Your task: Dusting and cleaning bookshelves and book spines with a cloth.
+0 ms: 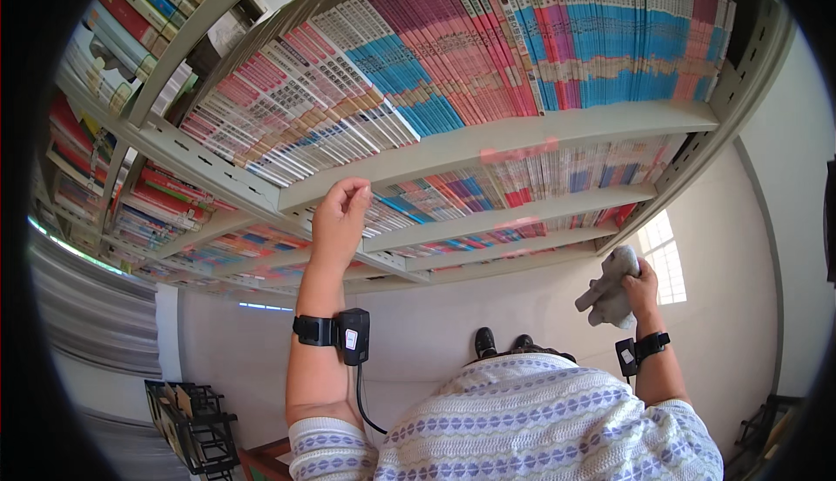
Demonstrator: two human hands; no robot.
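My left hand (pixel 341 216) is raised at the front edge of a metal bookshelf board (pixel 418 158), its fingers curled in; whether it touches the board or grips anything there I cannot tell. Out to the right, away from the shelves, my right hand (pixel 641 285) holds a crumpled grey cloth (pixel 612 288) that hangs in folds. Thin books (pixel 444 63) with white, blue, pink and purple spines stand packed on the shelf above my left hand. Another row of books (pixel 457 195) fills the shelf below it. Each forearm wears a black strap with a small box.
More shelves of books (pixel 157 207) run off to the left. Black-framed stools or chairs (pixel 196 425) stand at the lower left, near a brown wooden chair (pixel 264 458). Grey curtains (pixel 98 311) hang at the far left. Dark furniture (pixel 767 429) is at the lower right, beside the wall.
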